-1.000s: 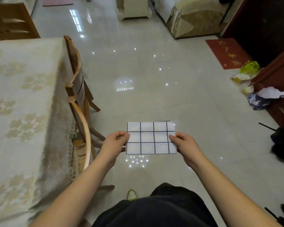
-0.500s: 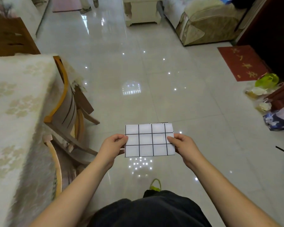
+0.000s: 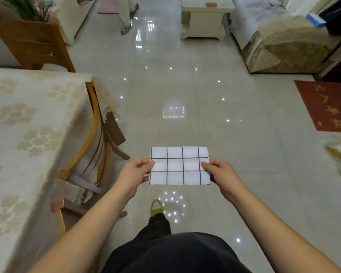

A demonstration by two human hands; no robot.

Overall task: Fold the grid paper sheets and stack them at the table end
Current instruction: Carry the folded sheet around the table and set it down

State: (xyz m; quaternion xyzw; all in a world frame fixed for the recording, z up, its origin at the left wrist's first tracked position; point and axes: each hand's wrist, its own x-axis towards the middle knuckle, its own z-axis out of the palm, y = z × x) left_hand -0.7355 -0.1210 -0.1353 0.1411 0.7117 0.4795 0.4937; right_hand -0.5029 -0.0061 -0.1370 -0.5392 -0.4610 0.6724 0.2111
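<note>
The white paper sheet printed with a dark grid [image 3: 179,166] is held out in the air over the glossy pale tiled floor [image 3: 234,134], well clear of the table draped in a cream floral cloth [image 3: 28,125] on the person's left; it rests on nothing. The left hand [image 3: 135,173] pinches the sheet's left edge, thumb on top and fingers curled beneath; the right hand [image 3: 220,173] pinches the right edge the same way; both grips sit about halfway up the sides, so the paper spans flat and level between them. A thin dark line shows along the far edge, which suggests a second layer, so the sheet is probably already folded, though the pictures do not settle that.

The step in hand looks like carrying it to the table's end; to do this well, keep both pinches light yet even, so the layers do not slide apart or bow; turn left past the wooden chair with curved back rails [image 3: 96,146] tucked against the table's near-right edge; lower the sheet flat onto the cloth, square with the table's edge.
</note>
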